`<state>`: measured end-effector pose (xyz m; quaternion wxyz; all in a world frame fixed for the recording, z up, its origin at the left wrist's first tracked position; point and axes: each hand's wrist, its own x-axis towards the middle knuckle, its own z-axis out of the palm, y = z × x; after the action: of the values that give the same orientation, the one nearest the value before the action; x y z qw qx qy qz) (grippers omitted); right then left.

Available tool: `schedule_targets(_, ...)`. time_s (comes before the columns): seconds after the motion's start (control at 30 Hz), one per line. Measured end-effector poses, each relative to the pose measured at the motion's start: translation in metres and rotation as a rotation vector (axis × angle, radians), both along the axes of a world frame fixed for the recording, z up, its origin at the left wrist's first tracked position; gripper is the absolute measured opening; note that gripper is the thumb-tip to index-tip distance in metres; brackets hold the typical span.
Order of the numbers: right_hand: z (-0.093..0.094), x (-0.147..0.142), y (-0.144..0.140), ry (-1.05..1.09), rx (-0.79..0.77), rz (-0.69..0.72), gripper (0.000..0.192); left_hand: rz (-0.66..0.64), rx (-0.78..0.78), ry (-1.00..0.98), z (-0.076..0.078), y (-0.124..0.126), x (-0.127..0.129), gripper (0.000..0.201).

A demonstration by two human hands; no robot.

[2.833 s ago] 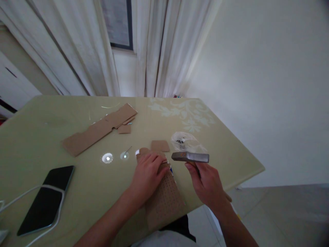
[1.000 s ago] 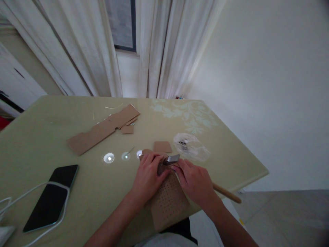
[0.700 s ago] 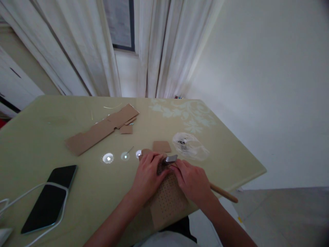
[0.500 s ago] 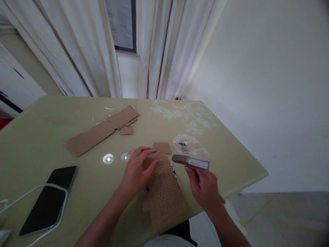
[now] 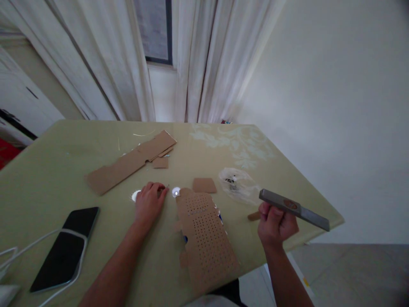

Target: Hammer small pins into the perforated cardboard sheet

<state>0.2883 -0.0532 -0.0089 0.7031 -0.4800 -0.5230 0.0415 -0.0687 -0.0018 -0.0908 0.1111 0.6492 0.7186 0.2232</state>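
Note:
My right hand (image 5: 277, 226) grips a hammer just under its grey metal head (image 5: 294, 208), raised near the table's right side. A piece of the wooden handle (image 5: 254, 216) shows to the left of that hand. Over the table, my left hand (image 5: 150, 202) has thumb and fingers pinched together at a thin nail (image 5: 168, 186), of which only a small end shows. Between the hands lies a folded cardboard piece (image 5: 209, 238) with rows of small holes. Bits of blue show at its sides. A row of tiny nail-like marks crosses its upper part.
A clear plastic bag (image 5: 239, 185) with small dark items lies at the right. A small cardboard square (image 5: 204, 185) sits behind the holed piece. Long cardboard strips (image 5: 131, 164) lie at the back left. A dark tablet (image 5: 65, 249) with a white cable (image 5: 83, 251) rests at the left.
My left hand has left the cardboard and moved left to the nail on the table. My right hand has carried the hammer to the right, its head turned.

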Motion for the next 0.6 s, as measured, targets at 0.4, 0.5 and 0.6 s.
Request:
schedule_targets(0.4, 0.028, 0.022, 0.033, 0.279, 0.064, 0.051, 0.047, 0.019, 0.030, -0.057, -0.001, 0.000, 0.000, 0.034)
schedule_targets(0.5, 0.029, 0.026, 0.030, 0.308, 0.085, 0.030, 0.048, 0.039, 0.123, -0.120, 0.011, 0.001, -0.001, 0.036)
schedule_targets(0.6, 0.028, 0.026, 0.027, 0.316, 0.085, 0.034, 0.050, 0.011, 0.255, -0.169, 0.042, 0.002, 0.007, 0.037)
